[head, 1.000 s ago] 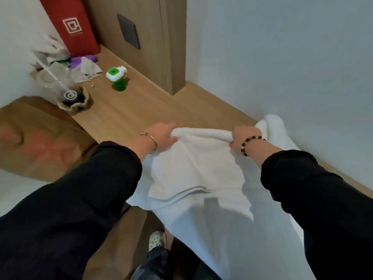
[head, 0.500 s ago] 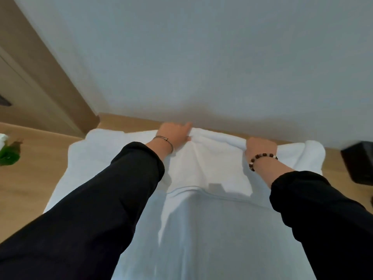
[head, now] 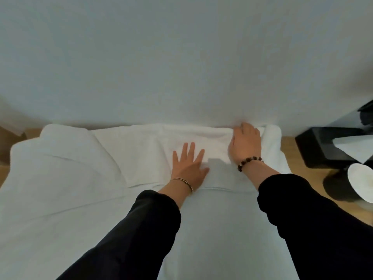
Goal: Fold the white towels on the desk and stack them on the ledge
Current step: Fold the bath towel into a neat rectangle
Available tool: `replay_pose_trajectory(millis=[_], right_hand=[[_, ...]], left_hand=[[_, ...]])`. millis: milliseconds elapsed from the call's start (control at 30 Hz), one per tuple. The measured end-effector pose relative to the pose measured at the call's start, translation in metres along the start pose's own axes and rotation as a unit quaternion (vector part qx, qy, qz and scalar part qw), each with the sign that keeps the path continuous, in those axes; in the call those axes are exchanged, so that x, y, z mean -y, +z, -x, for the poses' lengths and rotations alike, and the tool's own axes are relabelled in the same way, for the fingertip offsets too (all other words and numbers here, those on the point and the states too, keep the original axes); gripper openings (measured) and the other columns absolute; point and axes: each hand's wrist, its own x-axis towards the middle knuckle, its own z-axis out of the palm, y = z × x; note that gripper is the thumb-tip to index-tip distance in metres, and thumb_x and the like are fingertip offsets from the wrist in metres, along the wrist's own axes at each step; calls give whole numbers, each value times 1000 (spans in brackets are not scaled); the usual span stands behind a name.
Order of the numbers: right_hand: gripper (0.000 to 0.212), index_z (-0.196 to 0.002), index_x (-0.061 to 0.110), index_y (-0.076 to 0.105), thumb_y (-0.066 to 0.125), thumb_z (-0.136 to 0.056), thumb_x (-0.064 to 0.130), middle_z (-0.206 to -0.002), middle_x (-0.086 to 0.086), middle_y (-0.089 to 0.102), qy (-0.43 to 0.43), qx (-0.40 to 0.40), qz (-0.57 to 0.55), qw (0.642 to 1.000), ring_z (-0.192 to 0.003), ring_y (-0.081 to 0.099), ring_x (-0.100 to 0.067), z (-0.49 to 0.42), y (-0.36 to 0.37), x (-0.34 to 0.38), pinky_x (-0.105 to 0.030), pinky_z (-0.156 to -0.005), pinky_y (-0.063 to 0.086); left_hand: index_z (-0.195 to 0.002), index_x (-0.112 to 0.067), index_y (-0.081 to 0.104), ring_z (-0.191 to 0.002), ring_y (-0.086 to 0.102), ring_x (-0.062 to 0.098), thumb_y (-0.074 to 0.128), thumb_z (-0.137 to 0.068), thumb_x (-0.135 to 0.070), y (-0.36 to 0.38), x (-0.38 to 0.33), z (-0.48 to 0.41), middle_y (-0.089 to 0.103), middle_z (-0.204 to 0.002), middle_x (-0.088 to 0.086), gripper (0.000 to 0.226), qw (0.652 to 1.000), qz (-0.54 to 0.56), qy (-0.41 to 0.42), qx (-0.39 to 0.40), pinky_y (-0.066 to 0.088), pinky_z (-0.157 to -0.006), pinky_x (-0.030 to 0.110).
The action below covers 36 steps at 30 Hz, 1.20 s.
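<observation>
Against the wall [head: 181, 57], a white towel [head: 141, 150] lies spread over the wooden desk [head: 287, 147], far edge touching the wall base. A folded upper layer sits on a wider white sheet [head: 222, 229] that runs toward the camera; I can't tell if that's the same towel or a second one. Bunched cloth sits at the far left corner, and a rolled end at the far right, just beside the right hand.

Left hand [head: 188, 168]: palm down, flat on the folded layer near its front hem, fingers [head: 186, 151] straight and spread, holding nothing, just pressing. Thin metal bangle [head: 182, 181] on that wrist.

Right hand [head: 245, 147]: at the towel's far edge by the wall, back of the hand facing me, fingers pointing down and away over the edge. Fingertips are hidden, so I can't tell whether they pinch the cloth or only rest on it. Dark bead bracelet [head: 249, 161] on that wrist.

Both arms are in black sleeves [head: 141, 229], reaching in from the bottom of the view.

Right side of the desk: a black angular object [head: 323, 146] near the wall, and a black cup with a white inside [head: 361, 180] in front of it, both apart from the towel. A strip of bare wood shows at the left edge too.
</observation>
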Motion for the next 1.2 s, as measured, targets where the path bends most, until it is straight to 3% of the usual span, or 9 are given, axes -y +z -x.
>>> replay_pose_trajectory(millis=[167, 300, 367, 433, 567, 700, 900, 1067, 1200], right_hand=[[54, -126, 7, 45, 63, -81, 32, -123, -15, 48, 291, -24, -118, 949, -109, 46, -32, -8, -14, -60, -40, -92, 39], [71, -113, 11, 53, 56, -75, 70, -85, -6, 59, 462, 134, -327, 813, -66, 56, -23, -22, -27, -86, -25, -54, 42], [83, -125, 10, 52, 50, -75, 76, -108, -9, 63, 418, 214, -343, 814, -88, 61, -27, -31, -25, -103, -28, -71, 45], [83, -131, 2, 49, 50, -82, 69, -128, -16, 56, 364, 231, -301, 850, -108, 56, -32, -39, -19, -123, -29, -80, 38], [58, -110, -7, 58, 53, -92, 48, -114, -25, 62, 357, 124, -216, 900, -103, 58, -38, -34, 3, -142, -34, -75, 39], [55, -127, -1, 46, 53, -92, 41, -129, -22, 51, 394, 49, -218, 892, -119, 48, -38, -13, 13, -117, -41, -97, 39], [65, -152, 15, 2, 36, -98, 30, -159, -11, -1, 105, 66, -32, 992, -146, 1, -25, 26, 18, -52, -45, -116, 0], [55, -150, 14, 12, 32, -99, 25, -159, -10, 1, -12, 86, -55, 995, -146, -1, -25, 49, 7, 12, -42, -118, 1], [50, -148, 12, 20, 31, -100, 20, -158, -9, 10, -99, 87, -132, 982, -145, 5, -23, 60, -9, 86, -37, -119, 4]], left_hand=[[-150, -32, 6, -145, -15, 26, 27, -90, -57, 15, -3, 3, -7, -159, 4, 69, 998, -33, -10, -56, -8, -111, 55], [-150, -33, 0, -144, -17, 25, 21, -90, -58, 16, -5, 0, -12, -159, 2, 69, 997, -58, -28, -49, -6, -113, 54], [-150, -33, -3, -144, -19, 24, 16, -89, -59, 17, -3, 0, -14, -159, 1, 69, 996, -73, -35, -48, -7, -113, 53], [-150, -33, -5, -144, -19, 24, 11, -88, -59, 16, -3, 1, -15, -158, 1, 69, 995, -80, -36, -51, -7, -113, 52], [-150, -32, -4, -145, -15, 24, 4, -85, -56, 16, -4, 3, -12, -159, 1, 70, 993, -91, -26, -64, -4, -114, 52], [-151, -32, -1, -145, -13, 23, 10, -87, -55, 16, -6, 3, -9, -159, 1, 68, 993, -91, -29, -73, -2, -115, 52], [-151, -27, -4, -145, -14, 24, 17, -96, -50, 7, -9, 8, -13, -159, 3, 63, 994, -98, -25, -37, -1, -116, 50], [-149, -17, 17, -146, 3, 25, 30, -97, -33, -25, 17, 30, 14, -157, 6, 56, 983, -179, 22, -19, 6, -114, 51], [-148, -19, 21, -146, 5, 23, 30, -97, -31, -42, 74, 84, 18, -156, 3, 53, 984, -150, -56, -74, 7, -113, 51]])
